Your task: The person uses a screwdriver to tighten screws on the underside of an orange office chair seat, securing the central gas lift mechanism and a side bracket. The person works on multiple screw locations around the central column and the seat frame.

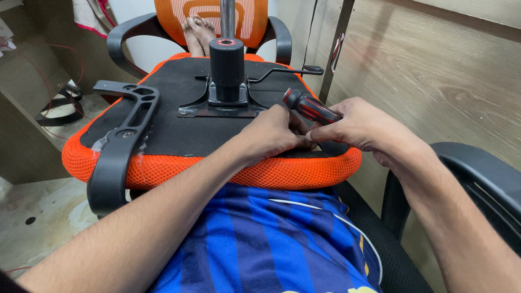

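- My right hand [355,127] grips a red-and-black screwdriver [310,107].
- My left hand [271,133] is curled, fingertips pinching at the upturned orange chair seat [217,168].

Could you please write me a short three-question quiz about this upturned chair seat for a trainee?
1. True or false: the right hand holds a screwdriver with a red and black handle.
2. Which armrest is fixed to the upturned orange seat? A) only the black armrest on the picture's left B) only one on the right C) both
3. Fill in: the left hand meets the right hand near the seat's ____ edge, by the person's lap.

Key
1. True.
2. A.
3. Near (front) edge; what the fingertips pinch is hidden.
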